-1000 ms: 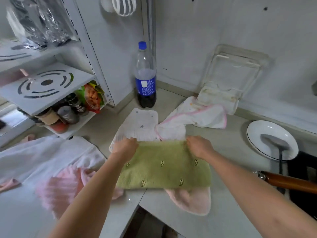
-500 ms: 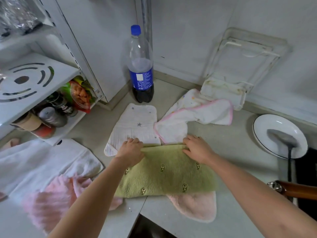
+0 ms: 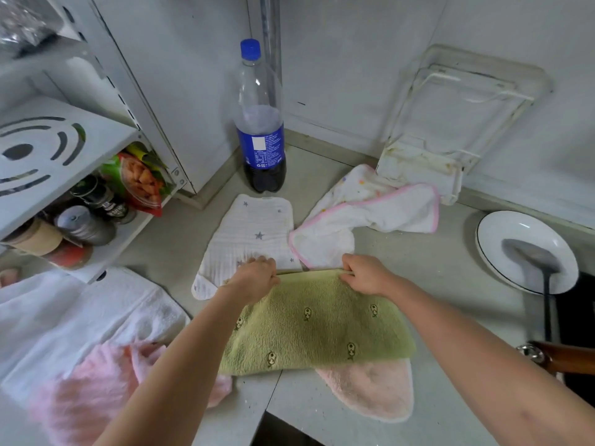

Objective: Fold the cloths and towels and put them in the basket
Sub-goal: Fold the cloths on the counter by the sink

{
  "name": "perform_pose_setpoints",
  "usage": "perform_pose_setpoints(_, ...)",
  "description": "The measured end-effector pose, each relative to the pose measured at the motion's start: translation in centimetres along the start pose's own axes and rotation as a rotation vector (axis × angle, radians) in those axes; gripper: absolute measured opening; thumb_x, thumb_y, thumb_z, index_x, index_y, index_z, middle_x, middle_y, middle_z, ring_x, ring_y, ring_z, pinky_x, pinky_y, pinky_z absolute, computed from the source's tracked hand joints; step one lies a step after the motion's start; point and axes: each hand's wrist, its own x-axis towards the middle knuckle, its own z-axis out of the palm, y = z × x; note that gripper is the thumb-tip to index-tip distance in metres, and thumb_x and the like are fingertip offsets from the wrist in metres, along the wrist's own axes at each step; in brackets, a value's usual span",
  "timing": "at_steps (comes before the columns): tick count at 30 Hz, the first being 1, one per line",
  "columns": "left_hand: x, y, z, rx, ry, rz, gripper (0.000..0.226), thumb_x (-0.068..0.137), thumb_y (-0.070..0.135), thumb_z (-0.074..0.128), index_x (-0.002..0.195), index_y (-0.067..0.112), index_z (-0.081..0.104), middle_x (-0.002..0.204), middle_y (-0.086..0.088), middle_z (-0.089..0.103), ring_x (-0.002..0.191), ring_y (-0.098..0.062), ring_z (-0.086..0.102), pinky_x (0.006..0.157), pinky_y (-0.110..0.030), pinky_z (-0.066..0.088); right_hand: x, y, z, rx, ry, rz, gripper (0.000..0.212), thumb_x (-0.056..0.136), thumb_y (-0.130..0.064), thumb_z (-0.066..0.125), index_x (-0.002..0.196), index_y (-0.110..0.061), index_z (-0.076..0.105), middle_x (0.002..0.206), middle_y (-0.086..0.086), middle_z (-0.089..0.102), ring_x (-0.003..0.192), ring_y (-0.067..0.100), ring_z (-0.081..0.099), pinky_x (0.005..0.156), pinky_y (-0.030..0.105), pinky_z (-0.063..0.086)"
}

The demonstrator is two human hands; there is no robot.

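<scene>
Both hands pinch the far edge of the green towel point(image 3: 318, 326) lying folded on the desk point(image 3: 428, 265): left hand point(image 3: 254, 278) near its left corner, right hand point(image 3: 365, 273) further right.

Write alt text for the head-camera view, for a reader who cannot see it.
Two hands, left hand and right hand, grip the far edge of a green towel lying on a grey counter. White cloths and a cola bottle lie beyond it; a pink cloth pokes out beneath.
</scene>
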Motion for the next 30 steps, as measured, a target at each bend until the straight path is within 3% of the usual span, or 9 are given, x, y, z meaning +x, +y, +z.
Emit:
perform_pose_setpoints(3, 0.1, -0.3, -0.3, 0.024, -0.033, 0.048, 0.025, 0.097, 0.035, 0.047, 0.108, 0.013, 0.051, 0.111, -0.006, 0.05, 0.106, -0.024, 0.049, 0.094, -0.037, 0.04, 0.5, 0.2, -0.6, 0.083, -0.062, 0.031, 0.033, 0.092, -0.025, 0.056, 0.067, -0.023, 0.033, 0.071, -0.005, 0.039, 0.064, 0.013, 0.036, 0.054, 0.026, 0.025)
perform_pose_setpoints(8, -0.4, -1.2, -1.7, -0.164, -0.152, 0.096, 0.02, 0.09, 0.037, 0.06, 0.095, 0.02, 0.051, 0.104, 0.001, 0.054, 0.097, -0.018, 0.049, 0.081, -0.028, 0.037, 0.3, 0.0, -2.9, 0.24, -0.182, 0.02, 0.031, 0.086, -0.02, 0.065, 0.066, -0.019, 0.041, 0.066, -0.005, 0.04, 0.059, 0.011, 0.035, 0.055, 0.025, 0.029)
perform_pose_setpoints(11, -1.1, -1.4, -2.8, -0.24, -0.081, 0.119, 0.023, 0.089, 0.032, 0.063, 0.077, 0.026, 0.044, 0.085, 0.006, 0.051, 0.083, -0.017, 0.047, 0.067, -0.024, 0.035, -0.4, -0.1, -4.2, 0.291, -0.154, -0.003, 0.031, 0.084, -0.02, 0.068, 0.065, -0.019, 0.045, 0.065, -0.006, 0.042, 0.059, 0.01, 0.038, 0.056, 0.024, 0.032)
perform_pose_setpoints(15, -3.4, -1.0, -5.5, -0.225, 0.073, 0.136, 0.027, 0.09, 0.027, 0.063, 0.073, 0.026, 0.041, 0.07, 0.009, 0.046, 0.063, -0.006, 0.042, 0.055, -0.015, 0.029, -2.2, -1.3, -6.6, 0.328, 0.007, -0.07, 0.032, 0.081, -0.016, 0.071, 0.062, -0.018, 0.046, 0.063, -0.007, 0.046, 0.059, 0.007, 0.041, 0.059, 0.023, 0.035)
perform_pose_setpoints(18, -5.6, -0.7, -8.7, -0.216, 0.176, 0.15, 0.018, 0.09, 0.028, 0.062, 0.081, 0.021, 0.049, 0.079, 0.001, 0.058, 0.07, -0.014, 0.051, 0.058, -0.021, 0.035, -3.5, -3.2, -9.3, 0.289, 0.155, -0.112, 0.033, 0.078, -0.015, 0.073, 0.058, -0.02, 0.046, 0.06, -0.009, 0.047, 0.057, 0.006, 0.041, 0.06, 0.024, 0.036)
perform_pose_setpoints(22, -8.7, -0.4, -13.0, -0.044, 0.369, 0.14, 0.012, 0.091, 0.034, 0.057, 0.087, 0.024, 0.05, 0.073, 0.01, 0.054, 0.071, -0.015, 0.056, 0.058, -0.028, 0.038, -5.4, -6.6, -12.7, 0.163, 0.399, -0.175, 0.036, 0.076, -0.018, 0.074, 0.056, -0.026, 0.045, 0.058, -0.01, 0.047, 0.059, 0.01, 0.047, 0.068, 0.027, 0.035)
perform_pose_setpoints(24, -10.1, -0.6, -14.4, 0.082, 0.484, 0.143, 0.012, 0.094, 0.038, 0.052, 0.094, 0.026, 0.05, 0.079, 0.008, 0.058, 0.076, -0.017, 0.058, 0.062, -0.03, 0.042, -6.8, -8.1, -13.8, 0.066, 0.514, -0.202, 0.03, 0.077, -0.02, 0.071, 0.058, -0.026, 0.05, 0.058, -0.01, 0.049, 0.065, 0.016, 0.052, 0.066, 0.025, 0.033)
perform_pose_setpoints(27, -11.9, -1.2, -15.1, 0.173, 0.65, 0.174, 0.018, 0.097, 0.042, 0.044, 0.1, 0.025, 0.048, 0.092, 0.001, 0.064, 0.081, -0.024, 0.061, 0.068, -0.034, 0.047, -8.6, -9.7, -14.4, 0.079, 0.646, -0.243, 0.016, 0.077, -0.017, 0.07, 0.064, -0.019, 0.062, 0.06, -0.004, 0.058, 0.061, 0.019, 0.054, 0.062, 0.032, 0.044)
perform_pose_setpoints(30, -13.5, -1.6, -15.3, 0.105, 0.703, 0.187, 0.018, 0.096, 0.043, 0.043, 0.097, 0.025, 0.046, 0.093, 0.001, 0.064, 0.08, -0.025, 0.06, 0.069, -0.038, 0.051, -9.7, -10.6, -14.3, 0.169, 0.713, -0.248, 0.004, 0.078, -0.014, 0.071, 0.075, -0.012, 0.072, 0.076, 0.001, 0.071, 0.074, 0.02, 0.064, 0.073, 0.035, 0.051)
